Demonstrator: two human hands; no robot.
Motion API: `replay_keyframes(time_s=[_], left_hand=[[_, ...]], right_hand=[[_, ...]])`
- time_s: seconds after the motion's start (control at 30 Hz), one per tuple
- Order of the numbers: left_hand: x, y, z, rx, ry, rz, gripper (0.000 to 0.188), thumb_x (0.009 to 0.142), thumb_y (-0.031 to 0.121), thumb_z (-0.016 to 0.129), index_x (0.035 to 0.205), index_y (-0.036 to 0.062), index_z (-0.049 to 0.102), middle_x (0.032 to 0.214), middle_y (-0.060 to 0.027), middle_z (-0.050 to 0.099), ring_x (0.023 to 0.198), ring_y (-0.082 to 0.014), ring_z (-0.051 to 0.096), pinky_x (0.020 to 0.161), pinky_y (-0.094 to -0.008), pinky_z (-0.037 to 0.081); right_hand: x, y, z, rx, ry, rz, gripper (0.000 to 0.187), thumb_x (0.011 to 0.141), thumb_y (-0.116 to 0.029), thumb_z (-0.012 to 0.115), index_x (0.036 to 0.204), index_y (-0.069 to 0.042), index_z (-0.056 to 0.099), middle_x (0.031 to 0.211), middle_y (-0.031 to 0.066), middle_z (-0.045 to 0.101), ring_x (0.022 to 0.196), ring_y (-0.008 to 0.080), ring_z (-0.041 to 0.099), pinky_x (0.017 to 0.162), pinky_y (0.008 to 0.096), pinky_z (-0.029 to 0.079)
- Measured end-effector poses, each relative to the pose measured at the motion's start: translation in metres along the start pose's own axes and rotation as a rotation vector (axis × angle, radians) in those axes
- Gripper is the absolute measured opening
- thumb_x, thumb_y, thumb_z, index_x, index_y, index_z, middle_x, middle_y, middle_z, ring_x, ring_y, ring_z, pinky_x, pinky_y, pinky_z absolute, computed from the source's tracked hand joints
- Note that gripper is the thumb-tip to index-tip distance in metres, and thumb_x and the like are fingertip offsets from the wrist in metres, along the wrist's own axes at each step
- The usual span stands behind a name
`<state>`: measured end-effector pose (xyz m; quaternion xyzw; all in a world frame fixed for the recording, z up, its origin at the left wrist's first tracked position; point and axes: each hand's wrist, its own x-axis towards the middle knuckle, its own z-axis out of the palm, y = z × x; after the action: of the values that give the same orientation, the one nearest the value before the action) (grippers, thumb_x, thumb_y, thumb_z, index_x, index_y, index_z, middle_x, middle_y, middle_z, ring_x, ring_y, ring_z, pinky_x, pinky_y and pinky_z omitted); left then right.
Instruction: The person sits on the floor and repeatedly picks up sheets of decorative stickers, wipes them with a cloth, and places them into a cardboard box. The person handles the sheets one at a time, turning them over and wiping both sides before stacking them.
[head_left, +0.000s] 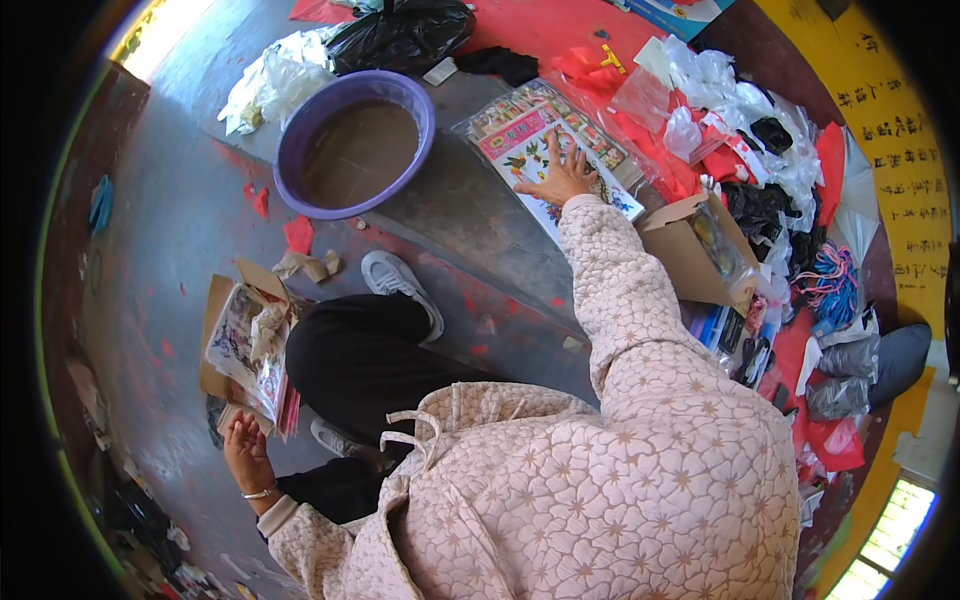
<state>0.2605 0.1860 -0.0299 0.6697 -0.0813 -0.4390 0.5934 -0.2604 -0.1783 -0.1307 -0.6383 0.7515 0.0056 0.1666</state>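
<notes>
My right hand [562, 182], fingers spread, on a bird-and-flower sheet [513, 162], upper centre.
I seem to be handling the sheet; lifting it would call for pinching an edge. My left hand [248, 456] curls loosely, lower left. Red-stained grey floor [190, 270] at left, yellow wall [900, 200] right.

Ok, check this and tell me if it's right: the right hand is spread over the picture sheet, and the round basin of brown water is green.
Not quite: the head view shows that the round basin of brown water is purple, not green. The right hand is spread over the picture sheet.
</notes>
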Motion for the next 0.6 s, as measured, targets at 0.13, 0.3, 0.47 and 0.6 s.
replay_keyframes(time_s=[0.13, 0.3, 0.47, 0.6], left_hand=[[-0.008, 0.005, 0.014, 0.030, -0.014, 0.005, 0.025, 0.087, 0.019, 0.051, 0.108, 0.0044, 0.052, 0.091, -0.0032, 0.060, 0.078, -0.0102, 0.058, 0.067, -0.0198, 0.047], [-0.008, 0.001, 0.006, 0.069, -0.025, 0.020, 0.028, 0.086, 0.022, 0.053, 0.109, 0.0051, 0.052, 0.092, -0.0024, 0.060, 0.080, -0.0090, 0.057, 0.067, -0.0190, 0.045], [-0.005, 0.001, 0.010, 0.049, -0.026, 0.005, 0.025, 0.086, 0.017, 0.052, 0.109, 0.0049, 0.052, 0.091, -0.0032, 0.060, 0.080, -0.0098, 0.057, 0.066, -0.0190, 0.046], [-0.010, 0.000, 0.011, 0.045, 0.012, -0.007, 0.024, 0.088, 0.016, 0.050, 0.109, 0.0041, 0.051, 0.092, -0.0044, 0.060, 0.081, -0.0111, 0.057, 0.065, -0.0185, 0.046]], right_hand=[[0.001, -0.001, 0.016, -0.068, 0.004, 0.012, 0.117, 0.053, -0.064, 0.068, 0.139, -0.027, -0.003, 0.142, 0.0225, 0.003, 0.131, 0.0373, 0.005, 0.095, 0.0633, 0.013], [0.004, 0.005, 0.023, -0.047, 0.016, -0.030, 0.106, 0.056, -0.061, 0.068, 0.139, -0.026, 0.010, 0.143, 0.0199, 0.002, 0.131, 0.0365, 0.005, 0.095, 0.0646, 0.012], [0.003, 0.015, 0.016, 0.039, 0.034, -0.012, 0.095, 0.060, -0.061, 0.065, 0.137, -0.027, 0.021, 0.143, 0.0179, 0.006, 0.132, 0.0338, 0.004, 0.097, 0.0630, 0.011], [0.001, 0.008, 0.014, -0.004, 0.007, 0.015, 0.095, 0.060, -0.063, 0.062, 0.137, -0.026, 0.021, 0.144, 0.0172, 0.005, 0.133, 0.0331, 0.002, 0.098, 0.0621, 0.010]])
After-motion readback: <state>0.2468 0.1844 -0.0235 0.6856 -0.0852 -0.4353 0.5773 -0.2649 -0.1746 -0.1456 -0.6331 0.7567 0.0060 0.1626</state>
